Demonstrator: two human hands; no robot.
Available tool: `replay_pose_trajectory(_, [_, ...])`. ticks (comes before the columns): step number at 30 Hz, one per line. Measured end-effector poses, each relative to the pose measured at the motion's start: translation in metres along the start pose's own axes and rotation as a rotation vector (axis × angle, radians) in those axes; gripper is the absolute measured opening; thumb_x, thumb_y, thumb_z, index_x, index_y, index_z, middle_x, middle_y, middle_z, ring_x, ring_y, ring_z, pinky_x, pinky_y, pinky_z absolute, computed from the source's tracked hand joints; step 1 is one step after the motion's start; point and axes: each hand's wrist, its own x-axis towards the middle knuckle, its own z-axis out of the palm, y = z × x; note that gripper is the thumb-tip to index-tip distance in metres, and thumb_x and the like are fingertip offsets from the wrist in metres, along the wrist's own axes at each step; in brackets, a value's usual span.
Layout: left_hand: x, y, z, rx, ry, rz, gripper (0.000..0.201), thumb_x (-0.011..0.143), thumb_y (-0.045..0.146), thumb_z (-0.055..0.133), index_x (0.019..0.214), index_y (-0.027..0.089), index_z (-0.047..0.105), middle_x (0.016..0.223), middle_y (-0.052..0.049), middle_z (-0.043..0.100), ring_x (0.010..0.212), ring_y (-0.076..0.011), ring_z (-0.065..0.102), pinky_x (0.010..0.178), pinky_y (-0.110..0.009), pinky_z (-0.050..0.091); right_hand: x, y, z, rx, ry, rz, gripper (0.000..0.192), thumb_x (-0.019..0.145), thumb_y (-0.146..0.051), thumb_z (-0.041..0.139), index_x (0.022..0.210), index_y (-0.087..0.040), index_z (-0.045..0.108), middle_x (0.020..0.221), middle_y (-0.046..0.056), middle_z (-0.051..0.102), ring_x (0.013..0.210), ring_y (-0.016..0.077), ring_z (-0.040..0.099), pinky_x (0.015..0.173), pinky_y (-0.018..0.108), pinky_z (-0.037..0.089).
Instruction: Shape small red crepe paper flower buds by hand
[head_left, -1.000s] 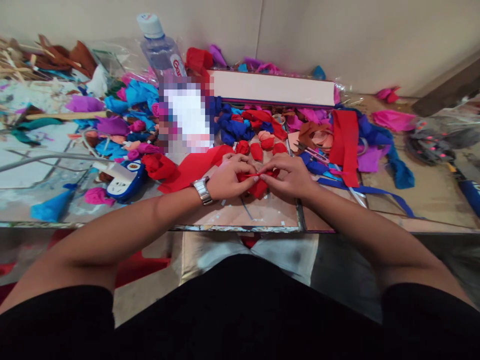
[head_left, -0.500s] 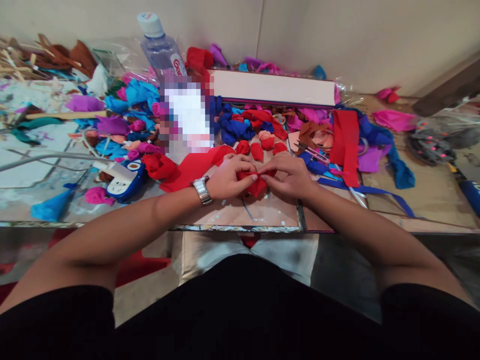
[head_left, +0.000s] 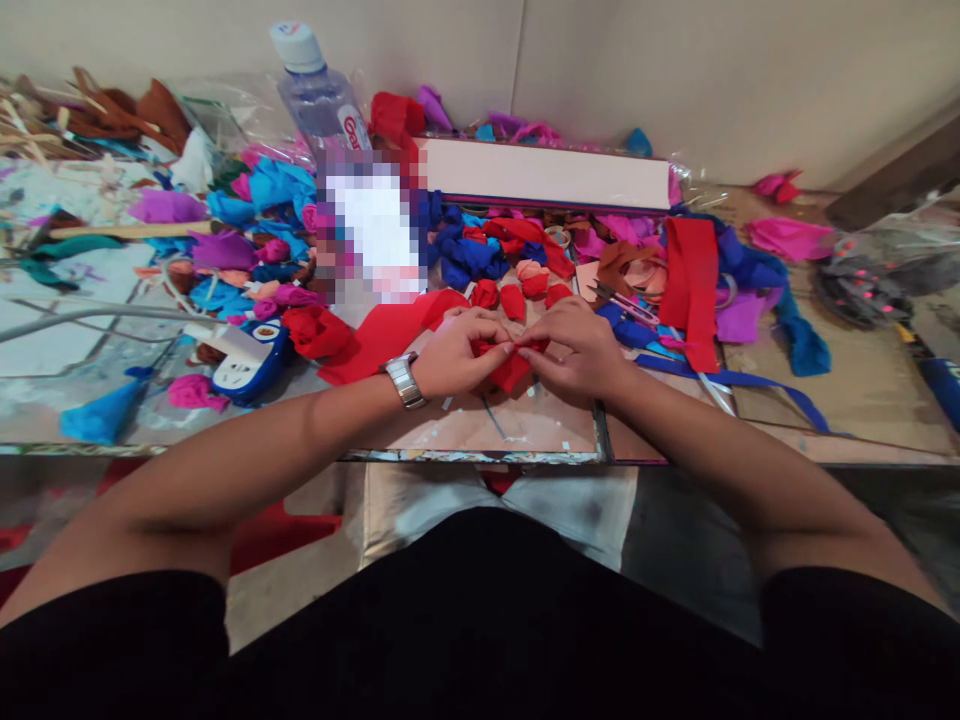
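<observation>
Between my two hands is a piece of red crepe paper [head_left: 513,374], folded or gathered, its lower part hanging below the fingertips. My left hand [head_left: 466,350], with a metal watch on the wrist, pinches it from the left. From the other side my right hand [head_left: 574,348] grips it, thumb and fingers pressed together; the two thumb tips nearly meet. Just beyond the fingers lie several small red paper rolls [head_left: 513,302] and a peach paper rosette [head_left: 533,277]. A wide red paper strip [head_left: 394,335] runs out to the left of my left hand.
A clear bottle [head_left: 319,100] stands at the back left, near a long pale box [head_left: 547,175]. Left of my hands sits a blue-and-white power socket [head_left: 251,365] with a grey cable. Scissors [head_left: 716,392] lie under a red strip [head_left: 691,290] at right. Coloured paper scraps are heaped around.
My hands stay in place over the board. The red paper between them has been turned or folded slightly, and less of it shows below the thumbs.
</observation>
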Motion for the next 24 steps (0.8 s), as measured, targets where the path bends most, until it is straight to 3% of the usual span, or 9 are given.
replay_pose_trajectory(8, [0.0002,-0.0009,0.0014,-0.020,0.023,0.007,0.043,0.103,0.058,0.057,0.090,0.025,0.079,0.105,-0.005,0.083,0.107,-0.0240,0.073,0.106,-0.047,0.051,-0.0006,0.0020,0.0007,-0.023,-0.005,0.009,0.010,0.099,-0.037,0.073,0.100,-0.030,0.079,0.092,0.002,0.084,0.091,0.0256,0.074,0.091,0.048,0.048])
replay_pose_trajectory(19, [-0.0029,0.0028,0.0019,0.059,0.063,0.010,0.034,0.100,0.052,0.059,0.093,0.024,0.078,0.108,-0.006,0.082,0.113,-0.0271,0.070,0.112,-0.054,0.042,0.0000,-0.0028,0.0016,-0.018,0.003,0.050,0.013,0.101,-0.037,0.069,0.096,-0.027,0.076,0.090,0.004,0.080,0.090,0.0259,0.070,0.089,0.046,0.049])
replay_pose_trajectory(24, [-0.0043,0.0073,-0.0002,0.134,0.099,0.095,0.036,0.101,0.050,0.057,0.092,0.023,0.080,0.109,-0.007,0.080,0.115,-0.0284,0.067,0.116,-0.056,0.038,-0.0003,-0.0057,0.0019,0.049,-0.001,0.070,0.014,0.102,-0.036,0.067,0.095,-0.026,0.073,0.091,0.005,0.079,0.090,0.0245,0.070,0.087,0.043,0.050])
